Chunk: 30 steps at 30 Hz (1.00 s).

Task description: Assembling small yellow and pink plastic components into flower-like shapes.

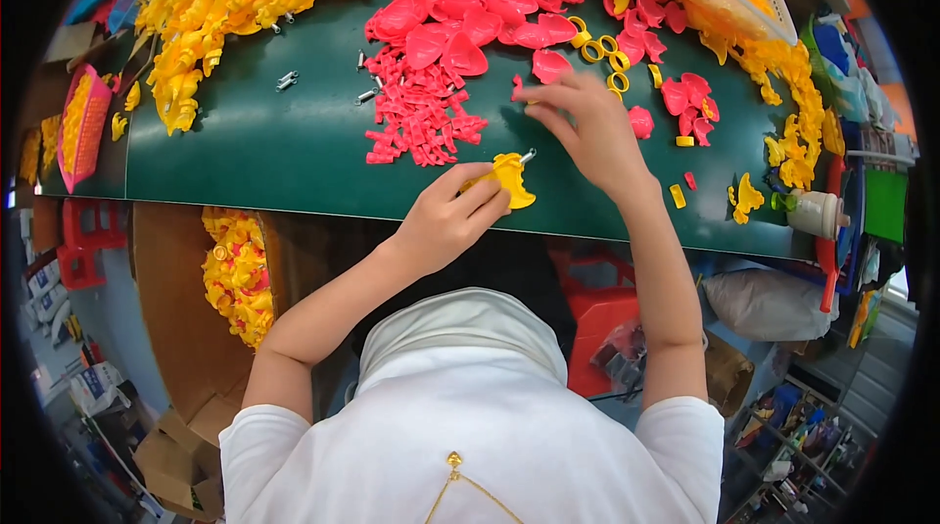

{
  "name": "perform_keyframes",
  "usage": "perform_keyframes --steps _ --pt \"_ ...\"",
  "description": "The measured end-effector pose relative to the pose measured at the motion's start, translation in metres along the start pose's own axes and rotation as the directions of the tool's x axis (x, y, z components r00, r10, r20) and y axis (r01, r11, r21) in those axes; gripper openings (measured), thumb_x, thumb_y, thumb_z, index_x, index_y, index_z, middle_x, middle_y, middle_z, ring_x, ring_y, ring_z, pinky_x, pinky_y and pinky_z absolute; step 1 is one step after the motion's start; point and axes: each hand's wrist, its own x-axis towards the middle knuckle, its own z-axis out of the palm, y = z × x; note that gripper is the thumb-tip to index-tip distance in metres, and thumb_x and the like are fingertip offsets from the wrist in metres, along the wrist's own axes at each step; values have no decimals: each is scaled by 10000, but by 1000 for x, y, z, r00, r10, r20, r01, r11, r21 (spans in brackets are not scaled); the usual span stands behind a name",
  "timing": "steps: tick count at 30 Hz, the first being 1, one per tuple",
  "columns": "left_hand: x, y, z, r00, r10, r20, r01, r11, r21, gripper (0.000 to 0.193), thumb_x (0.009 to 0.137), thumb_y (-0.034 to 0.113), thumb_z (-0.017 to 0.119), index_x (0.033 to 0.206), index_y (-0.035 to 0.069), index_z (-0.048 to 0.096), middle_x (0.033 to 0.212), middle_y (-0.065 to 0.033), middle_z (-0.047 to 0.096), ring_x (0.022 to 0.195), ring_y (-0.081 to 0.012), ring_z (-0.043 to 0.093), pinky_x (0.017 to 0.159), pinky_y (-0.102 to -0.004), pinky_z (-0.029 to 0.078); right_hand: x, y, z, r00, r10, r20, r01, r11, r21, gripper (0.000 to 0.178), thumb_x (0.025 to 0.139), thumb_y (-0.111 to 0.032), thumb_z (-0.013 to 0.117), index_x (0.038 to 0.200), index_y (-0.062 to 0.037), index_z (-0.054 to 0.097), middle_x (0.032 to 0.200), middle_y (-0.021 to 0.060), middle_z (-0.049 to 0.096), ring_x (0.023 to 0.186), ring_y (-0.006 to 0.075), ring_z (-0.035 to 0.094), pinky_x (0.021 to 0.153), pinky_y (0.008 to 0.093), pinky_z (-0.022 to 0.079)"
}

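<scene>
My left hand (452,214) is closed on a yellow plastic piece (512,181) with a scalloped edge, close to the table's near edge. A small metal spring (529,156) sticks up at the top of that piece. Up and to the right, my right hand (593,124) pinches a small pink plastic part (517,87) at its fingertips, above the table. Left of it lies a pile of small pink plastic parts (416,113). Beyond are larger curved pink shells (460,10), and yellow rings (617,62) lie just past my right hand.
Yellow pieces (225,5) are heaped at the far left of the green table (294,152). A tray of yellow parts (774,10) stands far right, a pink basket (88,127) at the left. Below the edge, a cardboard box (166,279) holds yellow and pink pieces.
</scene>
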Motion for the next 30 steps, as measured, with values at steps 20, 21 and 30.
perform_keyframes --steps 20,21,30 --pt "10 -1 5 990 -140 11 141 988 -66 252 662 -22 696 903 17 635 943 -72 619 1057 -274 582 841 -350 513 -44 9 66 874 -118 -471 144 989 20 84 749 -12 717 819 -9 671 773 74 624 702 204 573 596 298 449" --pt "11 -1 6 990 -140 26 141 986 -89 247 666 -26 694 903 13 635 947 -74 620 1056 -275 583 837 -350 515 -45 9 65 878 -148 -455 151 988 -28 90 749 -8 714 827 -8 671 773 77 621 710 212 576 598 302 450" --pt "6 -4 7 991 -134 23 136 983 -126 256 663 -34 698 903 14 625 919 -75 610 1060 -283 585 841 -353 516 -41 15 46 973 -59 -223 100 979 179 198 796 31 654 986 -20 671 779 51 618 698 125 572 574 242 417"
